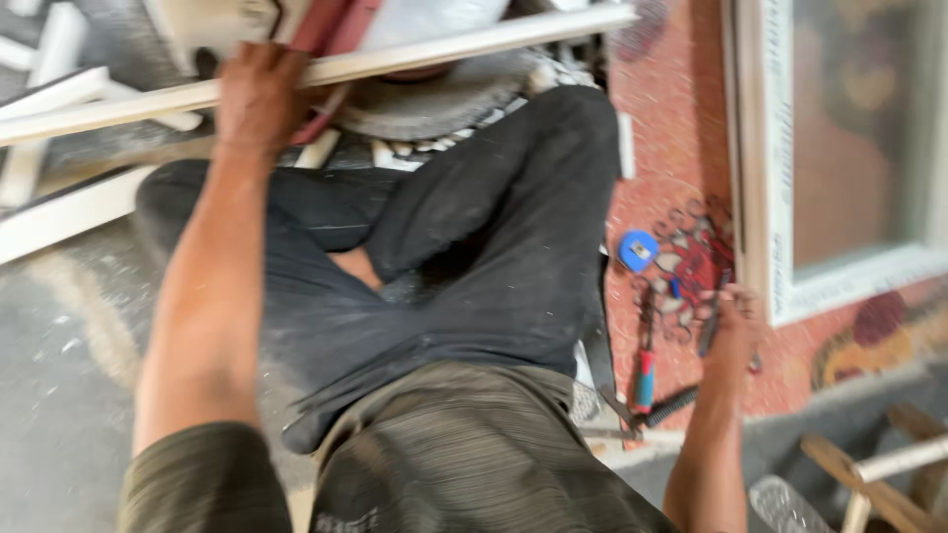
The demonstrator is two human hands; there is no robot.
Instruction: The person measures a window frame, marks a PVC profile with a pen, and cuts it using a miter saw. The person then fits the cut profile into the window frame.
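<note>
The white strip [395, 61], a long, thin, painted moulding, lies across the saw [434, 104] at the floor's far edge; the left hand [259, 99] presses down on it, clenched over its top, just left of the toothed round blade; a slip there could bring fingers onto the teeth, I judge. The right hand [729, 331] closes on a thin dark tool [713, 316] by the near right edge of the red speckled mat [671, 118]; beside it lie a blue tape measure [638, 251] and a red-handled tool [644, 380]; the strip's unsupported length may tip.
</note>
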